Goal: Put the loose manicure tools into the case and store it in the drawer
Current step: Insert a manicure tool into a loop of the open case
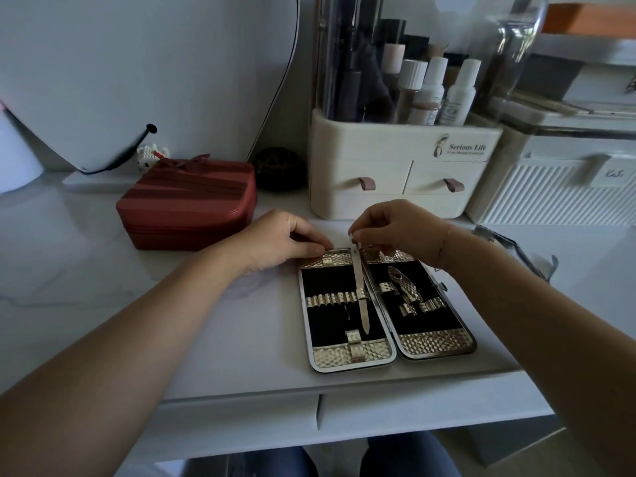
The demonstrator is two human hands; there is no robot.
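The manicure case lies open flat on the white desk, black inside with gold textured trim and elastic loops. A long metal nail file runs through a loop in the case's left half; my right hand pinches its top end. My left hand presses on the case's top left corner. A nail clipper sits strapped in the right half. More loose metal tools lie on the desk to the right of my right wrist. Two closed desk drawers show under the front edge.
A red box with a bow stands left of the case. Behind it is a cream cosmetics organiser with two small drawers and bottles, and a white ribbed box at the right. A mirror leans at the back left.
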